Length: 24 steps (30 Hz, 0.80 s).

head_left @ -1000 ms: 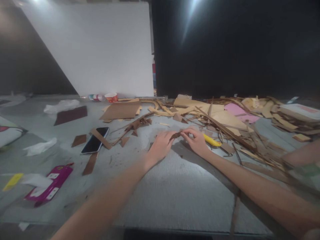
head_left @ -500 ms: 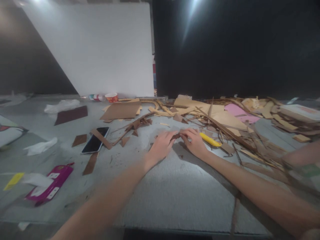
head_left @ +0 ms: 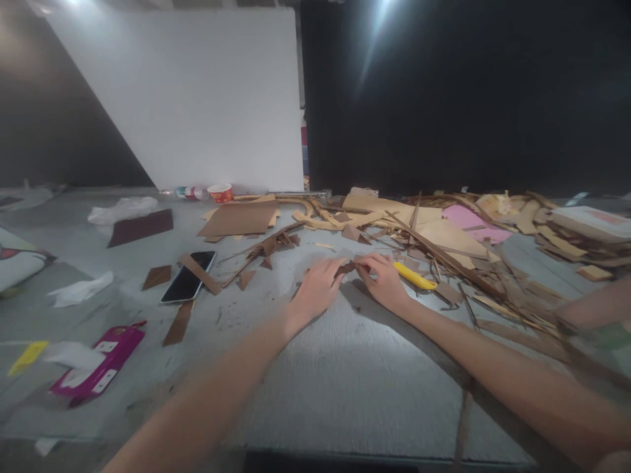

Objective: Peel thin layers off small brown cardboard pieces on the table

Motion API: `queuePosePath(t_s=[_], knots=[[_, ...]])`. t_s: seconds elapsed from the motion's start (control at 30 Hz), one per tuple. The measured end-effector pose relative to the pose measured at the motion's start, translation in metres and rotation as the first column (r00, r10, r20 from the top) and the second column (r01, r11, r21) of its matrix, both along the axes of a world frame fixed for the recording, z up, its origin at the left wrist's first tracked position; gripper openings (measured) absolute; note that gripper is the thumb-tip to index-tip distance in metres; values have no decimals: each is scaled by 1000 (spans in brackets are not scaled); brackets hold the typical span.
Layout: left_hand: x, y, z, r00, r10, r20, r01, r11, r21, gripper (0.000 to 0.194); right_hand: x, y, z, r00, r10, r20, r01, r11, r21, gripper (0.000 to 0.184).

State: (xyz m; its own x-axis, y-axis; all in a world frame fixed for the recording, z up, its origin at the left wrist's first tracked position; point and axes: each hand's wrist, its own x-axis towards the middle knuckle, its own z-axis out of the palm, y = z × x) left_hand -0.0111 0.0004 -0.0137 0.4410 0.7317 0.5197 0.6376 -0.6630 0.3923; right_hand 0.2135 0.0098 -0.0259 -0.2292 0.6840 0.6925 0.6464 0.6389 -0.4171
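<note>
Both hands meet at a small dark brown strip [head_left: 348, 267], leather-like, low over the grey table [head_left: 315, 381]. My left hand [head_left: 318, 286] has its fingers closed on the strip's left part, the back of the hand facing up. At the strip's right end my right hand [head_left: 382, 279] pinches it between thumb and forefinger. Most of the strip is hidden by the fingers. A yellow-handled tool [head_left: 415, 276], perhaps a cutter, lies just right of my right hand; its other end is out of sight.
Brown and tan scraps [head_left: 453, 246] heap up on the right and back. Left are a phone [head_left: 190, 279] with a brown strip across it and a magenta tissue pack [head_left: 106, 361]. A paper cup [head_left: 219, 192] stands at the back. Another person's arm [head_left: 599, 303] reaches in at right.
My right hand has shifted slightly left, showing more of the yellow handle. Both hands keep hold of the brown strip; my left hand stays nearly still.
</note>
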Motion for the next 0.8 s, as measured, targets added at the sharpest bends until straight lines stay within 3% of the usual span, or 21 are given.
queuePosePath(t_s=[0.4,0.5,0.6,0.8], knots=[[0,5,1,992,113,55,-110,992,-61,23,2,2,6,978,26,-205,-49,993,-110,26],[3,2,2,975,52,216,-27,993,-118,24,0,-1,9,973,80,-215,-111,984,-138,25],[8,0,-1,926,20,377,85,962,-259,24,-1,-5,13,965,171,-197,-199,971,-131,23],[11,-1,-3,895,65,441,127,911,-392,39,-3,-9,17,959,213,-187,-239,963,-126,22]])
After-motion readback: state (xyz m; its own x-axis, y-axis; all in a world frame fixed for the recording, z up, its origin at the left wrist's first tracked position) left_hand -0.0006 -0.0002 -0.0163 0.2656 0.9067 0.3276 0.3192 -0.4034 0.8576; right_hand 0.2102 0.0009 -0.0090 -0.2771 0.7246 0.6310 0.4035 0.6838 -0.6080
